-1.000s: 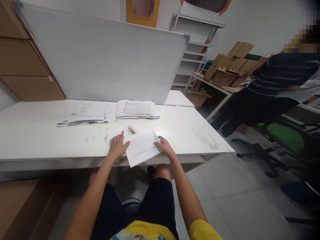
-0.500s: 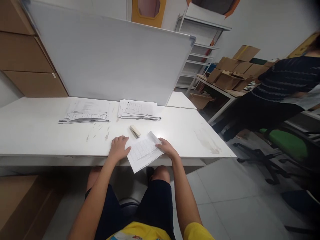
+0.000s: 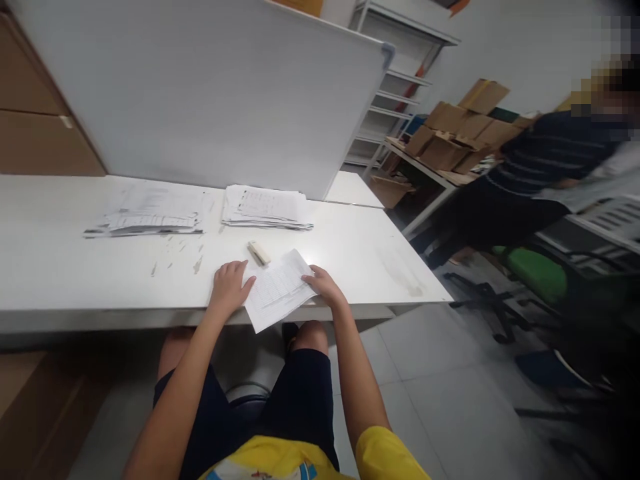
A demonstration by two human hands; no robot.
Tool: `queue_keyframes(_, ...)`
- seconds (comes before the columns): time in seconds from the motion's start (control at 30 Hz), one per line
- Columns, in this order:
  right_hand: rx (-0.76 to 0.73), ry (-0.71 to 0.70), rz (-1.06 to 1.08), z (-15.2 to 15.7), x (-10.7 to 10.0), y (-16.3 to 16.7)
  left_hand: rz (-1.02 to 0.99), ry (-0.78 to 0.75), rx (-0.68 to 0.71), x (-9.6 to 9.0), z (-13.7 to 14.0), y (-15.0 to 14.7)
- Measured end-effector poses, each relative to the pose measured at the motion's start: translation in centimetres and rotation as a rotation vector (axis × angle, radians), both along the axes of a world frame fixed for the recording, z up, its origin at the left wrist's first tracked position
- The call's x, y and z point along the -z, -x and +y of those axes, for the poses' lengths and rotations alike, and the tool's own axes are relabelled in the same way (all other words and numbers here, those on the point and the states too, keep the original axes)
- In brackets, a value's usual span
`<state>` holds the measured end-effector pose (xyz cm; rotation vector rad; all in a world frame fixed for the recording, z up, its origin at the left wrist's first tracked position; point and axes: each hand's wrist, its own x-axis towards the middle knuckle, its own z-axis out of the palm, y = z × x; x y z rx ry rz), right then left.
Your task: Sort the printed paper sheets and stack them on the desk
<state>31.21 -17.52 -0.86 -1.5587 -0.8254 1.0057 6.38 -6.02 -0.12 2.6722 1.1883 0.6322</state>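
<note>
Printed sheets (image 3: 275,293) lie at the near edge of the table (image 3: 350,260), one corner jutting out past it. Biggest thing before me is the whiteboard (image 3: 210,87), standing along the table's far edge. Two stacks sit toward that same edge: a left pile (image 3: 145,210), loosely fanned, and a right pile (image 3: 270,207), squarer; neither seems to have shifted over the last second.

What has changed is the sheets. A second ago their far side covered the tip of a cream tool; now they are turned and drawn back toward the near edge, though in the last half second they have hardly moved. I take that as handling of the sheets themselves, with both piles left alone.

The right hand (image 3: 324,285) pinches their right side, thumb on top, fingers seemingly underneath. The left hand (image 3: 230,288) is loosely open, resting on the table near its close edge, thumb out at the sheets' left side; whether it presses on them I cannot tell.

Smallest is that cream tool, by its look a stapler (image 3: 259,253), lying aslant just beyond the sheets' far left corner. It is bare now, and to my eye within easy reach of the left fingers.
</note>
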Motion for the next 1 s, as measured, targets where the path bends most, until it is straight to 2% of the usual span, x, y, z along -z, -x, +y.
queue_keyframes(0.1, 0.02, 0.0, 0.003, 0.8, 0.0, -0.6, -0.086, -0.057, 0.07, -0.8, 0.3, -3.8)
queue_keyframes(0.2, 0.049, -0.05, -0.036, 1.2, 0.3, -1.0, -0.06, -0.098, 0.169, -1.0, 0.9, -7.4)
queue_keyframes(0.3, 0.092, -0.09, -0.09, 1.5, 0.8, -0.9, -0.026, -0.09, 0.232, -0.4, 2.2, -8.9)
queue_keyframes(0.53, 0.089, -0.074, -0.108, 1.5, 1.1, -0.7, -0.007, -0.025, 0.466, 0.9, 5.4, -7.2)
queue_keyframes(0.87, 0.111, -0.071, -0.234, 0.6, 0.5, 0.0, 0.072, -0.07, 0.575, 1.1, 6.2, -6.6)
queue_keyframes(1.0, 0.101, -0.081, -0.275, 0.6, 0.8, 0.3, 0.018, -0.114, 0.599, 0.8, 6.3, -5.9)
